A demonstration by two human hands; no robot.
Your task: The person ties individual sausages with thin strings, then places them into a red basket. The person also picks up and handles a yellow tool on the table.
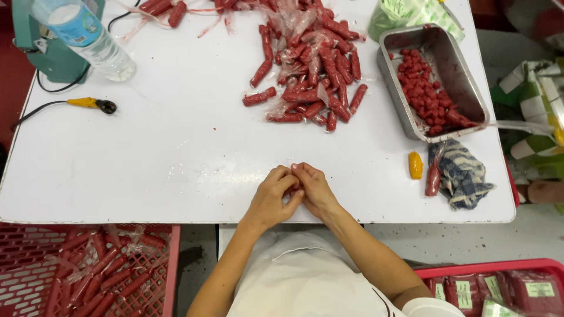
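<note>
Pinching together at the tabletop's near edge, left hand and right hand clamped on something too small to tell. Wrapped red sticks piled at twelve o'clock; unwrapped pieces left in metal tray at two.

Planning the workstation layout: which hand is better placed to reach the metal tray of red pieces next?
Probably the right hand. The metal tray sits on the table's right side, so the left hand would have to cross over. Both hands meet at the near edge.
</note>
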